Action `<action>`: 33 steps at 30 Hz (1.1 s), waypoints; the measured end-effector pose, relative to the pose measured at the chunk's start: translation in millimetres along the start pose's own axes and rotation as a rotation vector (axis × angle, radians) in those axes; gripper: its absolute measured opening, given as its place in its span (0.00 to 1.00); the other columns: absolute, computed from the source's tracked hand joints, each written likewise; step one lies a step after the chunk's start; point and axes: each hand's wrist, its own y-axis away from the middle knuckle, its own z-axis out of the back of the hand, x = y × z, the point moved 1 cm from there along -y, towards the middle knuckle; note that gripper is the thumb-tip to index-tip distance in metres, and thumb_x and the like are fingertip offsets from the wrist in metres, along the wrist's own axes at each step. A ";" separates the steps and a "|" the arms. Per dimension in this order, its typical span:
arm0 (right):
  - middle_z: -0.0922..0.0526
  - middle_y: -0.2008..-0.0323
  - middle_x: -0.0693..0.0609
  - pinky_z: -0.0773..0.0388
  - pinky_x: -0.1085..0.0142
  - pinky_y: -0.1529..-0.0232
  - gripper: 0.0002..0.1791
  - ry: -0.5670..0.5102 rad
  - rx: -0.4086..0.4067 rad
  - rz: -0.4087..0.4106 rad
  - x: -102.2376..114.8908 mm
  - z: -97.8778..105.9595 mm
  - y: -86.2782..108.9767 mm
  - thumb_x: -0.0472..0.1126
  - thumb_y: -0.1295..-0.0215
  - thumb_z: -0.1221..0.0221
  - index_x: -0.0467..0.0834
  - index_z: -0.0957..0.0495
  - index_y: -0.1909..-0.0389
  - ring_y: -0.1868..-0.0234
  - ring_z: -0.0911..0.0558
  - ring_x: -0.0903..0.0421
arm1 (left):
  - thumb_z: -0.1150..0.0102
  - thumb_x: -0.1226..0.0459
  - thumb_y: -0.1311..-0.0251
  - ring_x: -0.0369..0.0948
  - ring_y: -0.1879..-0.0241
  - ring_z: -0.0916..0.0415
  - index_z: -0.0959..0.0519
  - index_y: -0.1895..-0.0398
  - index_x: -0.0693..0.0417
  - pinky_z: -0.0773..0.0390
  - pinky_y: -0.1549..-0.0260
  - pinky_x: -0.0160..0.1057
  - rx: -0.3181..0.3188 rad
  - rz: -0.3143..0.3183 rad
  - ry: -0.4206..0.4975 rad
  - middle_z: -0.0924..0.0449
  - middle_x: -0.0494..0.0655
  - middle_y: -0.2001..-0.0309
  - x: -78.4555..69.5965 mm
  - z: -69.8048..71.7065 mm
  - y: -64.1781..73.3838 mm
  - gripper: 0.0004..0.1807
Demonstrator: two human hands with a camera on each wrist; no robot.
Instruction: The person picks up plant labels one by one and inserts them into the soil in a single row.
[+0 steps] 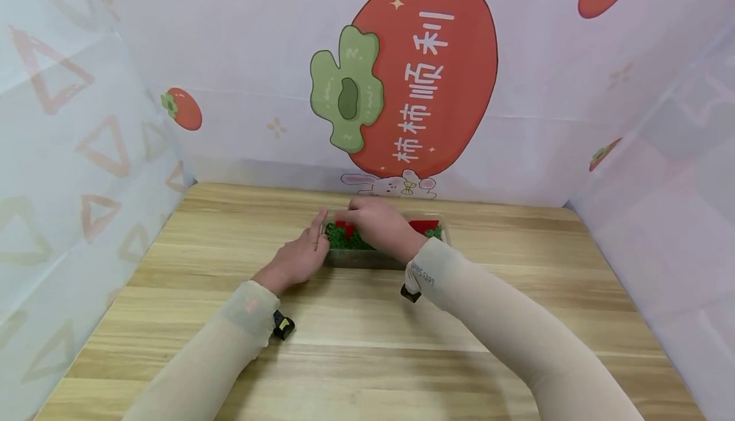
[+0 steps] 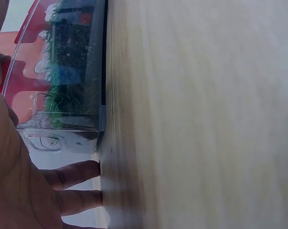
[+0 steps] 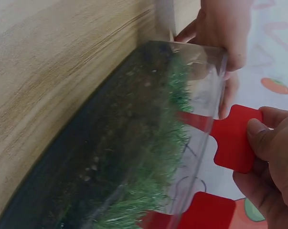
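Note:
A clear plastic box [image 1: 364,258] of dark soil and green grass [image 3: 136,198] stands near the table's far edge. My right hand [image 1: 381,220] reaches over it and pinches the wide head of a red T-shaped plant label [image 3: 237,138] between thumb and fingers. The label's narrow stem points down into the box at the left. A second red plant label [image 3: 208,212] stands farther right in the grass, apart from the hand. At the box's left end, my left hand [image 1: 298,256] rests against the wall, its fingers extended; the right wrist view shows it at that corner.
The wooden table [image 1: 344,344] stretches in front of the box and to both sides. Behind it hangs a white cloth [image 1: 247,44] printed with persimmons, and similar cloth stands at left and right. Each sleeve has a small dark device [image 1: 284,325] at the wrist.

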 end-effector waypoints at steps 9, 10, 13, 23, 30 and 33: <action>0.16 0.66 0.52 0.19 0.69 0.59 0.20 0.012 0.039 -0.001 -2.2 -5.4 -0.1 0.34 0.35 0.35 0.50 0.15 0.43 0.66 0.21 0.59 | 0.82 0.48 0.22 0.66 0.34 0.34 0.75 0.20 0.34 0.32 0.43 0.68 -0.007 -0.002 0.001 0.47 0.62 0.23 0.1 -2.5 -0.3 0.33; 0.16 0.65 0.52 0.18 0.69 0.58 0.20 0.016 0.040 0.003 -2.0 -5.3 -0.5 0.34 0.35 0.35 0.50 0.15 0.43 0.65 0.20 0.58 | 0.81 0.48 0.22 0.66 0.33 0.35 0.75 0.20 0.33 0.33 0.42 0.69 -0.008 -0.001 0.001 0.47 0.61 0.23 -0.1 -2.3 -0.2 0.33; 0.15 0.63 0.52 0.18 0.68 0.55 0.21 0.033 0.048 0.013 -1.7 -5.8 -0.5 0.33 0.35 0.35 0.51 0.16 0.42 0.63 0.18 0.58 | 0.81 0.48 0.22 0.66 0.32 0.36 0.75 0.20 0.33 0.35 0.40 0.70 -0.004 0.001 0.006 0.48 0.61 0.22 -1.7 -1.6 0.7 0.33; 0.17 0.63 0.54 0.19 0.71 0.57 0.22 0.021 0.044 0.019 -3.9 -8.1 0.0 0.34 0.36 0.34 0.54 0.17 0.42 0.64 0.21 0.60 | 0.81 0.48 0.22 0.67 0.35 0.32 0.74 0.19 0.35 0.30 0.44 0.68 -0.007 -0.007 0.002 0.48 0.62 0.23 0.9 -1.5 0.2 0.33; 0.17 0.58 0.53 0.18 0.69 0.55 0.21 -0.018 0.041 -0.001 -7.0 0.5 2.0 0.39 0.35 0.34 0.50 0.19 0.40 0.59 0.19 0.59 | 0.81 0.47 0.22 0.67 0.36 0.32 0.73 0.19 0.35 0.30 0.44 0.68 -0.017 0.002 0.002 0.48 0.62 0.22 4.5 -0.8 0.3 0.33; 0.17 0.56 0.53 0.19 0.69 0.54 0.21 -0.031 0.050 -0.028 -8.8 5.4 8.6 0.39 0.34 0.34 0.50 0.20 0.40 0.58 0.19 0.59 | 0.82 0.47 0.22 0.68 0.35 0.33 0.75 0.20 0.33 0.30 0.44 0.68 -0.017 0.005 -0.002 0.48 0.62 0.22 5.3 -0.3 0.7 0.33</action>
